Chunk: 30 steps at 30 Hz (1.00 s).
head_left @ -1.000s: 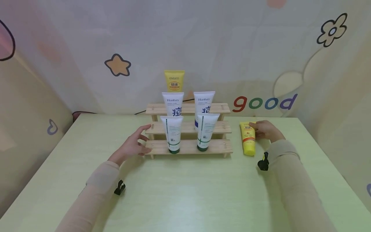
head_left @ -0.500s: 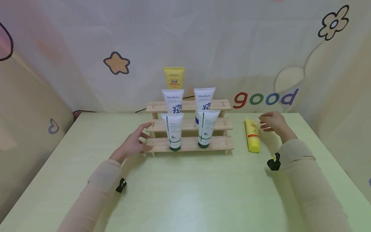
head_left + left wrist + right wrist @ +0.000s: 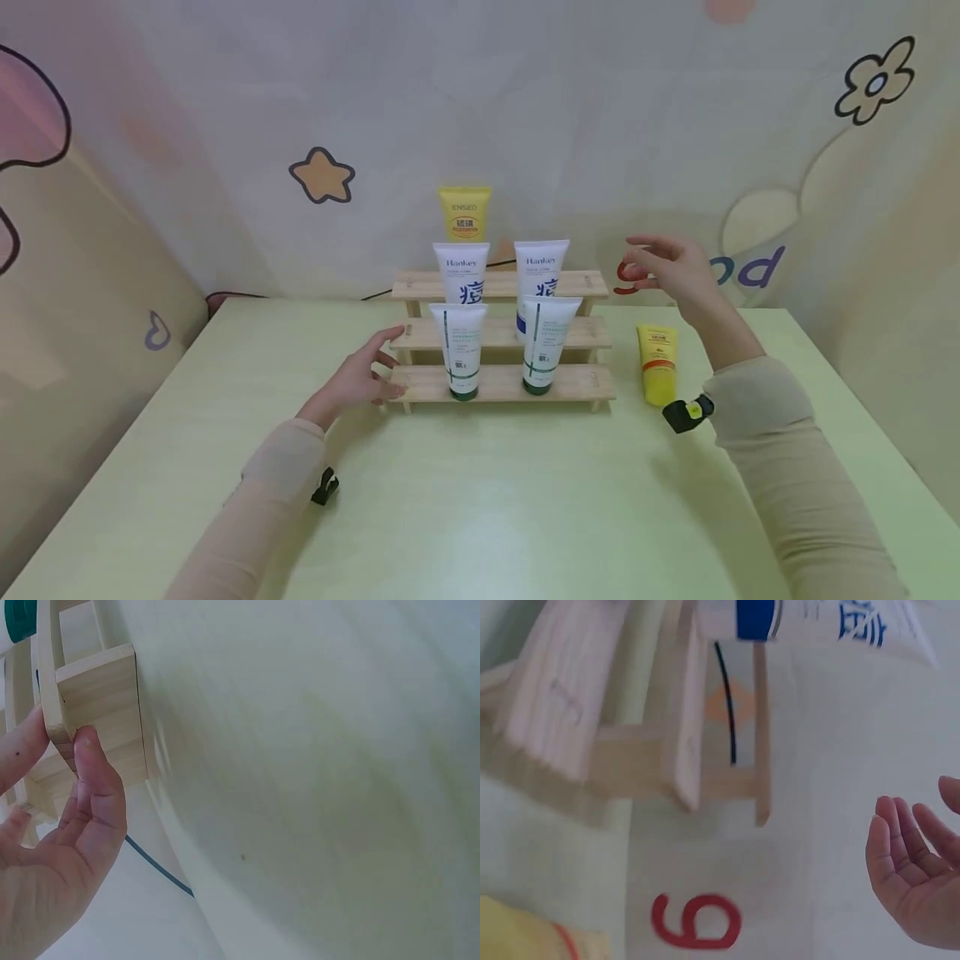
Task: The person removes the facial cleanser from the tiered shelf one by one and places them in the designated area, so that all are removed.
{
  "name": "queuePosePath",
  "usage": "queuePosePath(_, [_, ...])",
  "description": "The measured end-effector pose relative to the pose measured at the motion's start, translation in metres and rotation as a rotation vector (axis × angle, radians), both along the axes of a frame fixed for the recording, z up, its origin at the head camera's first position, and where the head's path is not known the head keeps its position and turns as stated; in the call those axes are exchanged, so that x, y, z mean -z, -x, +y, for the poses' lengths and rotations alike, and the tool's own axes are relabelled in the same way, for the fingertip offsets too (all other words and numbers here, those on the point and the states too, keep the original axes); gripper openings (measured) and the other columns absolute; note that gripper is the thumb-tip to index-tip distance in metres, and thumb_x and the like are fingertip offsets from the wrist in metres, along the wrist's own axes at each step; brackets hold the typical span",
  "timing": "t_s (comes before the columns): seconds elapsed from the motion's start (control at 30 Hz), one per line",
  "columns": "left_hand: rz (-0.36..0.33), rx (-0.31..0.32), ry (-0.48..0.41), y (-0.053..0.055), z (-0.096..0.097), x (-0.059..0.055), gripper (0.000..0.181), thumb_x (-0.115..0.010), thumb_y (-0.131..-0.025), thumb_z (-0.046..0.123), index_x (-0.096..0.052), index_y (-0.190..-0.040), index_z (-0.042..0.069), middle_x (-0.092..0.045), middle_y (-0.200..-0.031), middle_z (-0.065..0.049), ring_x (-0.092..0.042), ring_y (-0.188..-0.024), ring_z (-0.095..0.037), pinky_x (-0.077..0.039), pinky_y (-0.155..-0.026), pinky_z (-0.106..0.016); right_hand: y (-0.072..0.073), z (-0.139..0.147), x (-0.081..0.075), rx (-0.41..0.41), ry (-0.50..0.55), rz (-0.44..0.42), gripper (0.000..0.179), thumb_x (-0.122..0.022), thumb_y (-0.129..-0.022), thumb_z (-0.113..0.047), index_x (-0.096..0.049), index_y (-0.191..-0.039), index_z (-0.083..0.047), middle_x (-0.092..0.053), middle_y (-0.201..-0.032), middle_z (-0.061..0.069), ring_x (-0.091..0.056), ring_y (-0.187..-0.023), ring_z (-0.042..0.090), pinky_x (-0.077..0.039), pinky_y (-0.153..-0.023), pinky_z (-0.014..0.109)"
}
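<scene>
A three-step wooden display rack (image 3: 495,383) stands on the table, its left end pinched between thumb and fingers of my left hand (image 3: 360,377). The wrist view shows these fingers (image 3: 97,776) on a board's corner. Raised right of the rack is my right hand (image 3: 675,271), fingers loosely bent around nothing. Below it a yellow tube (image 3: 658,367) lies on the table. Two white tubes with green caps, a left one (image 3: 461,350) and a right one (image 3: 551,343), stand on the lowest step. Behind them are two white-and-blue tubes, one left (image 3: 462,271) and one right (image 3: 540,267).
Another yellow tube (image 3: 465,214) stands on the top step, partly hidden. A printed curtain (image 3: 375,100) hangs close behind the rack. The pale green table (image 3: 480,500) extends in front. A dark cord (image 3: 161,866) runs behind the rack.
My right hand has let go of the lying yellow tube, drawn off to the right, then risen up and left above it. My left hand stays on the rack's end.
</scene>
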<state>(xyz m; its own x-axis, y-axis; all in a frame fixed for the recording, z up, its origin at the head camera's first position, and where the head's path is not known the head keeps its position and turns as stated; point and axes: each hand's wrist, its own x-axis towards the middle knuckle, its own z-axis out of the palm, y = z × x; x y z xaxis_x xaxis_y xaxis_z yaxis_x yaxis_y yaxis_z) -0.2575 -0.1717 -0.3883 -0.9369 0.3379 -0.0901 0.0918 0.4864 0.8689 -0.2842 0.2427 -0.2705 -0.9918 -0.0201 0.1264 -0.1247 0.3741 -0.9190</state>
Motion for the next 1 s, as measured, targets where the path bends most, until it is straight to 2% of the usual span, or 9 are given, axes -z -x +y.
queuePosePath(0.1, [-0.007, -0.007, -0.01, 0.001, 0.001, 0.001, 0.088, -0.069, -0.077, -0.002, -0.021, -0.144, 0.027, -0.045, -0.118, -0.022, -0.054, -0.059, -0.024, -0.052, -0.057, -0.036, 0.001, -0.017, -0.014, -0.027, -0.018, 0.026, 0.048, -0.054, -0.09, -0.035, -0.05, -0.128, -0.005, -0.059, -0.11, 0.01, -0.058, -0.086, 0.009, -0.049, -0.073, 0.017])
queuePosePath(0.2, [-0.014, -0.014, -0.024, 0.001, 0.001, 0.002, 0.088, -0.07, -0.077, -0.001, -0.021, -0.144, 0.028, -0.044, -0.117, -0.022, -0.052, -0.056, -0.022, -0.052, -0.058, -0.036, 0.006, -0.035, -0.028, -0.062, -0.069, 0.043, 0.051, -0.054, -0.089, -0.04, -0.049, -0.131, -0.011, -0.054, -0.122, 0.011, -0.056, -0.098, 0.013, -0.048, -0.082, 0.023])
queuePosePath(0.33, [-0.021, -0.021, -0.029, 0.001, 0.0, 0.003, 0.088, -0.07, -0.077, -0.002, -0.022, -0.144, 0.028, -0.044, -0.116, -0.022, -0.049, -0.054, -0.02, -0.053, -0.058, -0.036, 0.017, -0.058, -0.045, -0.137, -0.155, 0.053, 0.053, -0.057, -0.088, -0.04, -0.046, -0.134, -0.017, -0.051, -0.129, 0.006, -0.052, -0.11, 0.019, -0.045, -0.09, 0.031])
queuePosePath(0.5, [-0.025, -0.017, -0.031, 0.0, 0.001, 0.003, 0.088, -0.07, -0.077, -0.002, -0.022, -0.144, 0.028, -0.044, -0.116, -0.022, -0.049, -0.055, -0.022, -0.052, -0.058, -0.037, 0.032, -0.081, -0.061, -0.254, -0.229, 0.039, 0.057, -0.06, -0.087, -0.037, -0.041, -0.138, -0.02, -0.049, -0.131, 0.005, -0.05, -0.113, 0.02, -0.044, -0.091, 0.035])
queuePosePath(0.8, [-0.028, -0.026, -0.039, -0.001, 0.001, 0.004, 0.088, -0.07, -0.076, -0.003, -0.023, -0.143, 0.029, -0.044, -0.116, -0.021, -0.047, -0.054, -0.019, -0.052, -0.056, -0.035, 0.055, -0.12, -0.071, -0.377, -0.206, -0.076, 0.064, -0.063, -0.086, -0.032, -0.034, -0.142, -0.022, -0.047, -0.134, 0.004, -0.05, -0.113, 0.018, -0.045, -0.089, 0.036])
queuePosePath(1.0, [-0.041, -0.036, -0.044, 0.0, 0.0, 0.002, 0.088, -0.07, -0.076, -0.003, -0.023, -0.143, 0.03, -0.044, -0.116, -0.02, -0.047, -0.054, -0.019, -0.052, -0.057, -0.036, 0.065, -0.141, -0.069, -0.4, -0.235, -0.151, 0.059, -0.063, -0.086, -0.03, -0.039, -0.139, -0.017, -0.049, -0.129, 0.005, -0.054, -0.107, 0.021, -0.048, -0.083, 0.03])
